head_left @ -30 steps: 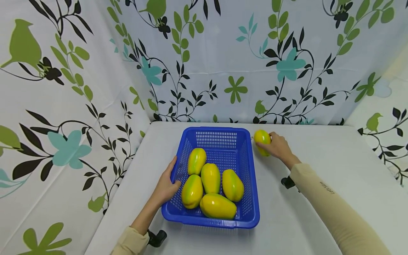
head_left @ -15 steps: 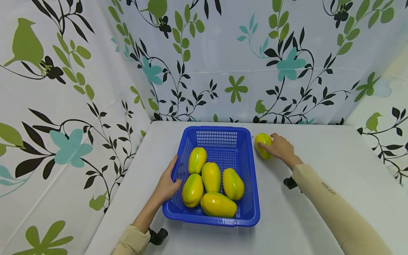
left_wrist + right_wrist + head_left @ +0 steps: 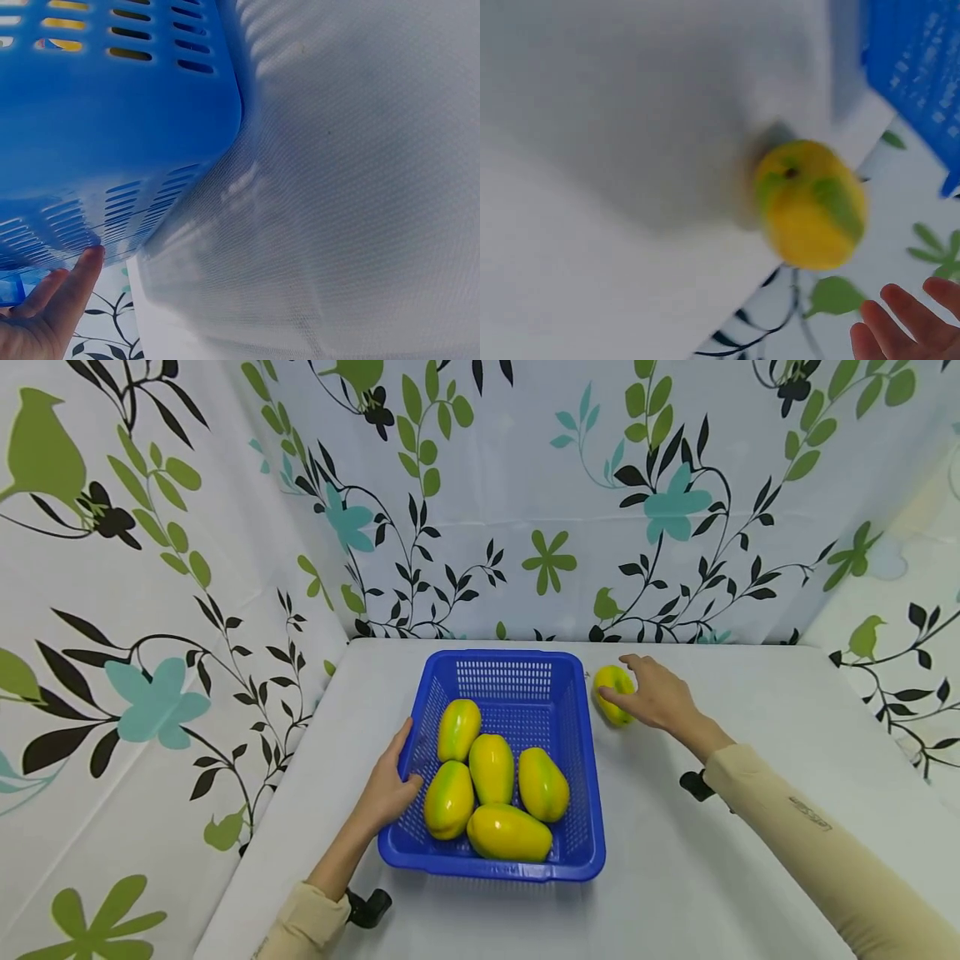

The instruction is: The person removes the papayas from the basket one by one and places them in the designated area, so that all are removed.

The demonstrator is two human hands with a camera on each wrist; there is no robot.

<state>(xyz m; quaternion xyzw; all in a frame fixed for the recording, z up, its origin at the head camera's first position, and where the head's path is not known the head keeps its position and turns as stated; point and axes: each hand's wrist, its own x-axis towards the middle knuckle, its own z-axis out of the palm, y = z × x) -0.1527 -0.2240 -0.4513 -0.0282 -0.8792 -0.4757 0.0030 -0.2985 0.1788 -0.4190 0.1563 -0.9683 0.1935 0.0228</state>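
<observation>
A blue basket [image 3: 592, 810] holds several yellow-green fruits [image 3: 491, 768], lying in its middle and near part. My left hand [image 3: 386, 789] rests at the basket's left side, thumb at the rim; in the left wrist view its straight fingers [image 3: 75, 289] touch the basket's outer wall [image 3: 120, 112]. To the right of the basket another yellow-green fruit [image 3: 613, 693] lies on the table. Beside it my right hand [image 3: 660, 693] is spread, thumb in front of the fruit in the head view. The right wrist view shows a gap between that fruit [image 3: 814, 206] and the fingers [image 3: 907, 322].
The white table [image 3: 675, 860] runs back to a patterned curtain [image 3: 480, 485], which also hangs at the left and right. A black wrist camera [image 3: 367, 908] is strapped at the left wrist, another [image 3: 696, 785] at the right.
My right hand has let go of the fruit, its fingers spreading and lifting off to the right. My left hand stays at the basket, and the view has shifted slightly.
</observation>
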